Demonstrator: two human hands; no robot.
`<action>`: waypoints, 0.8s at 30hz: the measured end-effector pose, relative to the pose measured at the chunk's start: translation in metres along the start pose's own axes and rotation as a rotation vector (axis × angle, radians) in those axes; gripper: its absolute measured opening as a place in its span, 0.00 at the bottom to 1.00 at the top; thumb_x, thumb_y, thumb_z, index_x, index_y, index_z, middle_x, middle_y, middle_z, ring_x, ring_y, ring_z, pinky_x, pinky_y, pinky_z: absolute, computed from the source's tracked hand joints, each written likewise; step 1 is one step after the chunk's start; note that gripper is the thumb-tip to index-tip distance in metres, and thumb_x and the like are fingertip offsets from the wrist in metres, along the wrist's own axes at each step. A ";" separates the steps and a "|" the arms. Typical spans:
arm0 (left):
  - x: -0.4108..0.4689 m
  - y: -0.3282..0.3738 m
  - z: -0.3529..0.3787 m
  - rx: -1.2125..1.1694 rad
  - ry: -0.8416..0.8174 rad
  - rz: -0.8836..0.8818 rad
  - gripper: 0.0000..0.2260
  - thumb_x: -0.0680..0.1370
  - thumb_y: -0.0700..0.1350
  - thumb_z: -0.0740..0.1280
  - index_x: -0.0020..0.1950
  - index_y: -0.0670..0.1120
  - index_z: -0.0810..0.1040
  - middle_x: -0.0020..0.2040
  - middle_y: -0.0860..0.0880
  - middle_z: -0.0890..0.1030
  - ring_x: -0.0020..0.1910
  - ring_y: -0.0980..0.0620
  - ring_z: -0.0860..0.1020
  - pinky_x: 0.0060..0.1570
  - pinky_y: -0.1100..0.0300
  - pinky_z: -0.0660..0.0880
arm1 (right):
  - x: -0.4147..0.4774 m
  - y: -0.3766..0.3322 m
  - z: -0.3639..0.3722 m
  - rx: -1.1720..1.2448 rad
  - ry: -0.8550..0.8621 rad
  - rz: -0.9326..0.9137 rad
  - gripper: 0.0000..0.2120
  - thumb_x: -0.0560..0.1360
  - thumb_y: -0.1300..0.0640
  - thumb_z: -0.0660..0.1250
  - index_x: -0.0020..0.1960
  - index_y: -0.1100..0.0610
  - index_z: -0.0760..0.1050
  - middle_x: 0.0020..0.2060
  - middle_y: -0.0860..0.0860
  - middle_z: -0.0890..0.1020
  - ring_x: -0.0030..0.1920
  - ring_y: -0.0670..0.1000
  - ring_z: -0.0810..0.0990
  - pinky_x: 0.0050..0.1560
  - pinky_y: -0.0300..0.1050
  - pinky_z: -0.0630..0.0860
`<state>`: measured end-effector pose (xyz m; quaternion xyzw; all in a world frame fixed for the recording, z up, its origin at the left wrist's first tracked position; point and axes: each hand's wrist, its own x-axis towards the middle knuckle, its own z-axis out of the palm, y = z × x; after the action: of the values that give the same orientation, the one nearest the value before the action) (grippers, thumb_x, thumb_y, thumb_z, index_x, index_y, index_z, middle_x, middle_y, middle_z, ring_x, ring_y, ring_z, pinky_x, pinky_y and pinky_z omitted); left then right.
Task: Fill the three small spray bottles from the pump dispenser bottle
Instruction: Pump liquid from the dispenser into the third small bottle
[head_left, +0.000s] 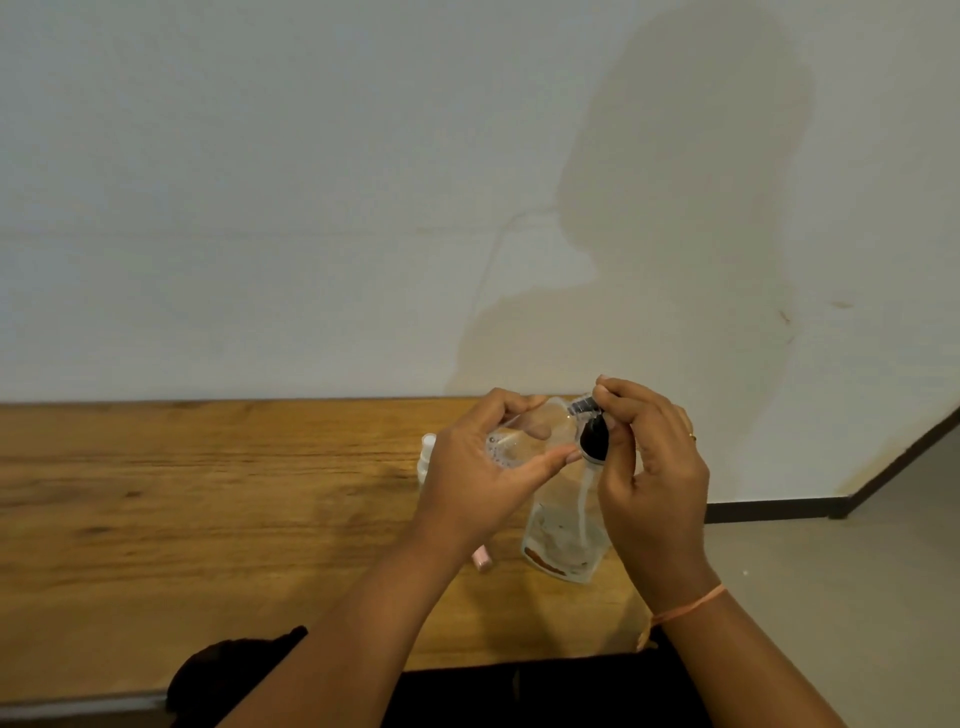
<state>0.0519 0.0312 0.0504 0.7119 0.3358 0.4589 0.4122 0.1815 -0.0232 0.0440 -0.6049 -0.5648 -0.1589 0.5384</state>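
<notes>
My left hand (467, 483) grips a clear plastic bottle (524, 431) tipped on its side above the wooden table (208, 493). A black top (594, 439) with a ribbed collar sits at the bottle's right end, and my right hand (649, 478) pinches it with curled fingers. From this black top a thin pale line (583, 504) runs down into a clear container (563, 545) standing on the table below; I cannot tell whether it is a tube or a stream. A white-capped small bottle (427, 457) stands behind my left hand, mostly hidden.
A small pink piece (482, 560) lies on the table under my left wrist. The table ends just right of the clear container, with grey floor (831, 597) beyond. A white wall (311, 208) stands right behind the table. Dark cloth (234, 670) lies at the near edge.
</notes>
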 end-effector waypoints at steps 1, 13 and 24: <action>0.000 0.001 -0.001 0.005 0.000 0.011 0.16 0.62 0.58 0.74 0.46 0.58 0.74 0.44 0.58 0.83 0.52 0.64 0.79 0.52 0.65 0.76 | 0.001 -0.002 0.000 0.007 0.010 -0.007 0.13 0.75 0.64 0.58 0.54 0.64 0.78 0.52 0.51 0.78 0.55 0.48 0.75 0.59 0.29 0.68; 0.000 -0.005 0.001 -0.015 -0.006 -0.042 0.18 0.62 0.56 0.75 0.47 0.50 0.78 0.47 0.62 0.82 0.52 0.65 0.79 0.52 0.62 0.77 | -0.001 0.003 -0.001 -0.035 -0.031 -0.021 0.13 0.75 0.64 0.57 0.53 0.65 0.78 0.48 0.57 0.79 0.50 0.54 0.79 0.55 0.34 0.73; 0.001 0.005 0.000 0.000 0.004 0.021 0.15 0.62 0.57 0.73 0.45 0.57 0.74 0.46 0.59 0.82 0.51 0.68 0.78 0.49 0.74 0.72 | 0.002 -0.008 0.000 0.023 0.054 0.016 0.12 0.75 0.67 0.59 0.54 0.65 0.78 0.50 0.49 0.74 0.52 0.50 0.77 0.58 0.32 0.72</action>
<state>0.0528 0.0301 0.0549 0.7147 0.3289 0.4646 0.4065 0.1748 -0.0237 0.0495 -0.5986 -0.5469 -0.1644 0.5618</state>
